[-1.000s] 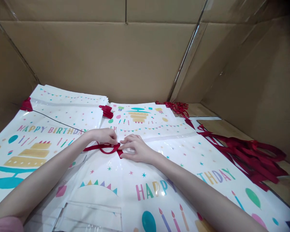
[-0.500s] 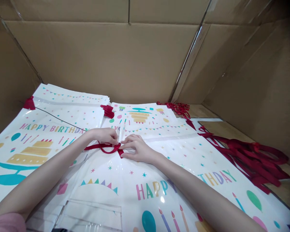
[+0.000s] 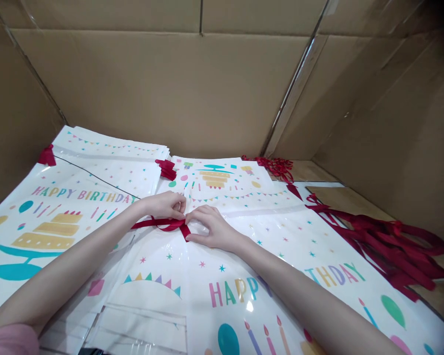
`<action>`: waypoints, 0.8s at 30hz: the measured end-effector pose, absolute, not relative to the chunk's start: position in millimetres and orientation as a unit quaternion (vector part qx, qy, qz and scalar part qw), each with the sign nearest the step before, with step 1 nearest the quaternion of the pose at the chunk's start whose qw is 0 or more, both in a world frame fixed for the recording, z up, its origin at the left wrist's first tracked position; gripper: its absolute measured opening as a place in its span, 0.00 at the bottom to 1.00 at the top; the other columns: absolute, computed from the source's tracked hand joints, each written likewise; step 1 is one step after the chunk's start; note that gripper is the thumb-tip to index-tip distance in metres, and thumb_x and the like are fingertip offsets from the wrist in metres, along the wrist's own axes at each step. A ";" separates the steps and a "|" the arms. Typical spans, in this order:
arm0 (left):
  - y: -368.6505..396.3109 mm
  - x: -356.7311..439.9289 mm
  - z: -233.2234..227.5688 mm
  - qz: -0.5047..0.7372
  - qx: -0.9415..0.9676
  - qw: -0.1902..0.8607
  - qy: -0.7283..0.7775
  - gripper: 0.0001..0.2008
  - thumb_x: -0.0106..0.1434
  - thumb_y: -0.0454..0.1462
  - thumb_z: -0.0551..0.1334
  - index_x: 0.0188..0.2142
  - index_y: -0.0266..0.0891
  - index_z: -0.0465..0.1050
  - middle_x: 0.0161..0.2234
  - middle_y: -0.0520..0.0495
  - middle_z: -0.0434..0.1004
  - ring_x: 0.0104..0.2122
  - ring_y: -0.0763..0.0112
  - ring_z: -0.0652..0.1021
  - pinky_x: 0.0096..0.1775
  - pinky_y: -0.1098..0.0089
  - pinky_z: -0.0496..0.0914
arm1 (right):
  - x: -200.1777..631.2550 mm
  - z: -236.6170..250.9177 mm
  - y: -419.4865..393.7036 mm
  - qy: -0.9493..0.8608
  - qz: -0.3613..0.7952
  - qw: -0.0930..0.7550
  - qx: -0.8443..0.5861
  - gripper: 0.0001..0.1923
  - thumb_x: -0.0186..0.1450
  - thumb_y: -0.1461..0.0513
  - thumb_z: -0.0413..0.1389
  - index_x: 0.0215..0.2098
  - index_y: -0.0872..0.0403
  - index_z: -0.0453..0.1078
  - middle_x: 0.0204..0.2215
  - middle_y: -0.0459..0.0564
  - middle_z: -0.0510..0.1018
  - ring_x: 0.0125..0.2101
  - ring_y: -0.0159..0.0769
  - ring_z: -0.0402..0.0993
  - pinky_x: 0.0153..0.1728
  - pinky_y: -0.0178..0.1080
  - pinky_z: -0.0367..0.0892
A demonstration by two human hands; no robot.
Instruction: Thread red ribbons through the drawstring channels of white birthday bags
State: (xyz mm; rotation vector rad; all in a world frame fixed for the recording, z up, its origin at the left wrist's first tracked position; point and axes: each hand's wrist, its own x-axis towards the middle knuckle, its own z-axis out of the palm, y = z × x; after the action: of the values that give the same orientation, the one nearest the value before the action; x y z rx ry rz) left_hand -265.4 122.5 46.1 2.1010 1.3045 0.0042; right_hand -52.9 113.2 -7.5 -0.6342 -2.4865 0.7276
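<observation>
Pinches a red ribbon (image 3: 166,226), bent into a flat loop near the middle of a white printed sheet (image 3: 222,256), with thumb and fingertips of the left hand (image 3: 166,204) drawn close together. Sets the right hand (image 3: 212,229) just beside, in a wide arch: forefinger at the knot, thumb lower, touching a short tail of the ribbon. Cannot tell a grip there from a mere touch. Bears coloured letters on the sheet, partly covered by the right forearm, along with candles, stars and balloons. Off to the left, under the left forearm, shows a stack of similar sheets (image 3: 96,162) with dark red bundles (image 3: 166,169) at two corners. Over to the right, shows a tangle of dark red ribbons (image 3: 392,241); behind everything, cardboard walls (image 3: 170,88).
</observation>
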 end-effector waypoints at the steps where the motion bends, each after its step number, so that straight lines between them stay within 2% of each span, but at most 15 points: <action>1: 122.6 -265.5 45.9 0.008 0.805 0.321 0.499 0.10 0.56 0.43 0.60 0.30 0.38 0.66 0.23 0.52 0.70 0.24 0.72 0.70 0.25 0.75 0.60 | -52.6 -6.8 112.8 -0.903 0.271 0.240 -0.233 0.18 0.59 0.52 0.61 0.45 0.49 0.69 0.43 0.48 0.74 0.47 0.39 0.65 0.51 0.44 0.54; 4: 122.1 -264.7 45.1 0.012 0.808 0.310 0.501 0.12 0.57 0.45 0.60 0.29 0.38 0.67 0.25 0.52 0.69 0.25 0.73 0.69 0.25 0.75 0.60 | -52.5 -6.3 112.7 -0.904 0.268 0.239 -0.232 0.20 0.59 0.52 0.60 0.47 0.50 0.68 0.44 0.50 0.74 0.47 0.40 0.65 0.50 0.44 0.55; 9: 121.5 -263.6 44.9 0.000 0.813 0.277 0.512 0.14 0.57 0.47 0.61 0.27 0.37 0.69 0.23 0.51 0.68 0.24 0.73 0.68 0.25 0.74 0.58 | -53.5 -9.1 113.8 -0.917 0.240 0.223 -0.226 0.18 0.60 0.51 0.59 0.47 0.46 0.73 0.49 0.50 0.71 0.52 0.41 0.62 0.54 0.46 0.51; 15: 121.3 -264.0 45.3 -0.002 0.824 0.217 0.523 0.16 0.56 0.49 0.61 0.28 0.38 0.72 0.27 0.49 0.73 0.27 0.71 0.70 0.26 0.73 0.57 | -53.4 -7.1 112.7 -0.922 0.233 0.207 -0.229 0.18 0.61 0.51 0.57 0.48 0.46 0.73 0.50 0.50 0.70 0.53 0.41 0.61 0.55 0.47 0.51; 19: 120.6 -261.9 43.9 0.004 0.832 0.187 0.522 0.14 0.56 0.47 0.61 0.27 0.38 0.72 0.30 0.49 0.74 0.31 0.70 0.71 0.28 0.73 0.58 | -53.3 -5.8 112.0 -0.922 0.234 0.207 -0.230 0.17 0.62 0.51 0.57 0.48 0.46 0.73 0.50 0.50 0.71 0.53 0.41 0.61 0.55 0.47 0.51; 24: 123.7 -267.9 46.0 -0.006 0.831 0.218 0.511 0.12 0.56 0.45 0.61 0.28 0.38 0.73 0.31 0.49 0.74 0.31 0.70 0.72 0.29 0.74 0.60 | -53.4 -7.1 112.1 -0.922 0.233 0.204 -0.233 0.18 0.61 0.51 0.58 0.49 0.45 0.73 0.50 0.51 0.71 0.53 0.41 0.62 0.55 0.48 0.52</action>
State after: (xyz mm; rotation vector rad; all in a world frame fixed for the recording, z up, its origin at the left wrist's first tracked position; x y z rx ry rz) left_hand -267.9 123.7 46.0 2.3014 1.4149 -0.0170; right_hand -53.4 112.1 -7.1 -0.6510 -2.5699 0.6510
